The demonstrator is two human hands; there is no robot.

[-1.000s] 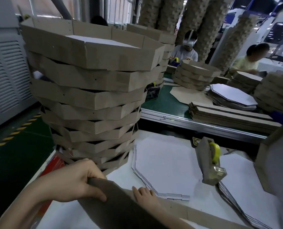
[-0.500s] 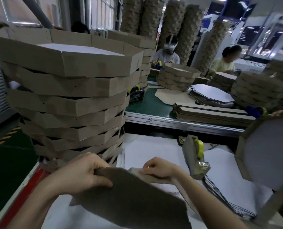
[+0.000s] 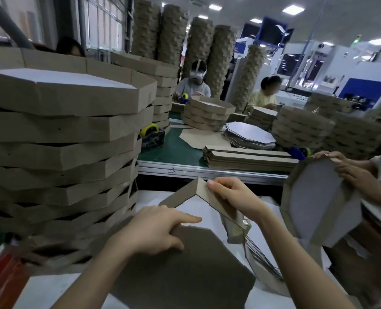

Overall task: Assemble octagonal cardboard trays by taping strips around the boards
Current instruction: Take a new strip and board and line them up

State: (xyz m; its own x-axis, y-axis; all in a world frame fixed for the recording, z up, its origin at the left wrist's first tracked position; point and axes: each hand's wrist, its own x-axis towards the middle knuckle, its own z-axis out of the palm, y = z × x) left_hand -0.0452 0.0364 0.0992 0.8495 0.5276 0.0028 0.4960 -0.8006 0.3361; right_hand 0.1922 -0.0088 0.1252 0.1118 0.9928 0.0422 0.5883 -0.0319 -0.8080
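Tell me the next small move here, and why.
Probably lower the bent strip against the upper edge of the board. The right hand pinches the strip, which is creased and held above the board, while the left hand grips the board's edge; they must meet before any taping.

Left hand [image 3: 153, 233] grips, forefinger extended; right hand [image 3: 231, 196] pinches, held higher

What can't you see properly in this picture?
Head view only:
Tape dispenser: mostly hidden behind the strip and the right hand pinching it; its roll does not show.
Board held by the left hand: its near part is cut off by the bottom edge and covered by the forearm.
Tray stack: its lowest layers are blurred, so they cannot be counted.
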